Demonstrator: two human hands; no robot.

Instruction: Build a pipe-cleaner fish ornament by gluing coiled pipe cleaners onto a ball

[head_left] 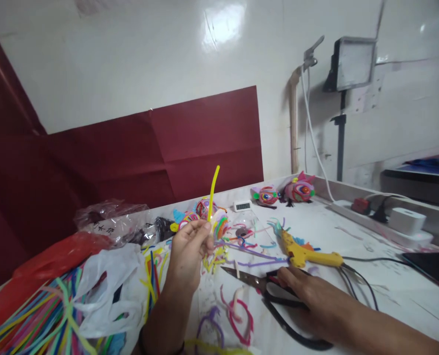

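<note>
Between the thumb and fingers of my left hand (192, 244), a yellow pipe cleaner (213, 190) stands nearly upright. My right hand (303, 286) grips the upper handle of a pair of black-handled scissors (249, 279), which lie low over the white tabletop, blades pointing left. Just beyond that hand is a yellow hot glue gun (308, 255). Pink and red pipe cleaner loops (240, 320) and a purple one (211, 323) lie in front of the scissors. Behind my left hand, colourful pipe cleaner figures (204, 208) are partly hidden.
Bundled pipe cleaners (30, 315) and a white plastic bag (110, 286) fill the left side. Two finished-looking fish figures (299, 188) sit at the back beside a small digital timer (242, 206). A power strip (404, 234), cords and a phone (432, 268) lie right.
</note>
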